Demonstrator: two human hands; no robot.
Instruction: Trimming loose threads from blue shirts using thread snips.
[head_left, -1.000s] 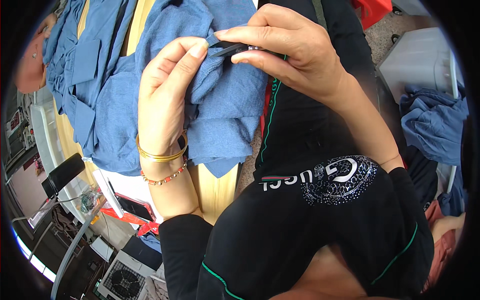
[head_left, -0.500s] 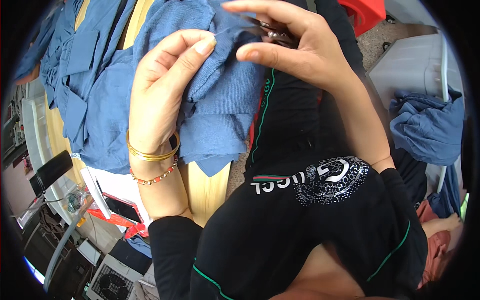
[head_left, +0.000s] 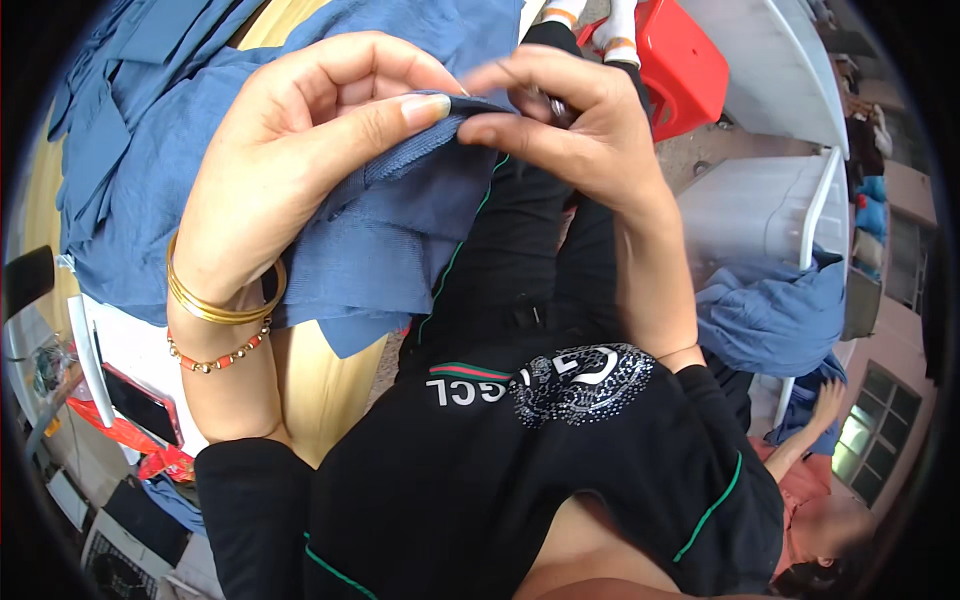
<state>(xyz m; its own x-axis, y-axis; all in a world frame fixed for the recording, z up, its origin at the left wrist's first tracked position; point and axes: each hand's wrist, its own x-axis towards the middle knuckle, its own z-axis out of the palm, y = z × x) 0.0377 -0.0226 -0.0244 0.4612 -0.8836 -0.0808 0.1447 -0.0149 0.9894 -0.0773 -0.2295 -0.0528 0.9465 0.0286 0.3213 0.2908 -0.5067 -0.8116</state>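
Observation:
A blue fabric garment (head_left: 370, 240) is spread over the wooden table and hangs off its near edge. My left hand (head_left: 300, 140) pinches a folded seam edge of it between thumb and forefinger. Facing it, my right hand (head_left: 580, 120) is curled at the same edge, its thumb tip touching the cloth and its forefinger smeared by motion. Metal thread snips (head_left: 557, 106) sit inside the right hand; only a shiny bit shows between the fingers, and the blades are hidden.
More blue cloth (head_left: 110, 110) lies at the far left of the table (head_left: 325, 385). A phone (head_left: 142, 405) rests on a white surface. To the right stand a red stool (head_left: 685, 70) and a grey bin (head_left: 755, 205) with blue fabric (head_left: 775, 310). Another person (head_left: 805, 490) is at the lower right.
My right hand has swung in to the cloth edge, and the snips' blades have gone from sight. My left hand has rolled over, lifting the seam. The view has shifted, showing more on the right.

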